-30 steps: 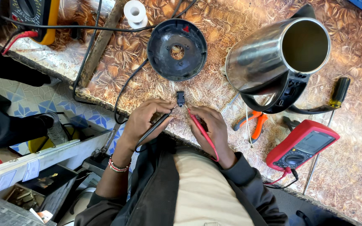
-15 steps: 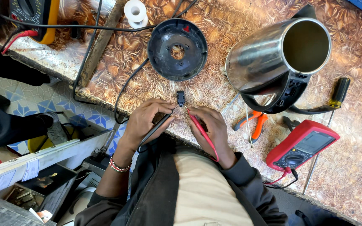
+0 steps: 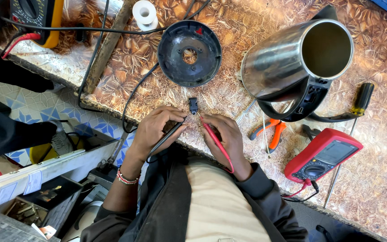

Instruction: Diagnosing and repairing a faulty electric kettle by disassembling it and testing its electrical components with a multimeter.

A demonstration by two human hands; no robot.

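My left hand (image 3: pixel 155 130) grips a black test probe (image 3: pixel 166 138) and my right hand (image 3: pixel 225 136) grips a red test probe (image 3: pixel 216 142). Both probe tips meet at a small black switch part (image 3: pixel 193 106) lying on the patterned brown table (image 3: pixel 247 27) just beyond my fingers. The red lead runs back past my right wrist toward a red multimeter (image 3: pixel 322 155) at the right. Behind the part lies a round black kettle base (image 3: pixel 189 53) with its black cord (image 3: pixel 133 96) trailing off the table's left edge.
A steel electric kettle (image 3: pixel 292 67) lies on its side at the right. Orange-handled pliers (image 3: pixel 272 134), a black and yellow screwdriver (image 3: pixel 361 99), a white tape roll (image 3: pixel 145 13) and a yellow multimeter (image 3: pixel 39 18) sit around. Another person's dark sleeve (image 3: pixel 5 130) is at the left.
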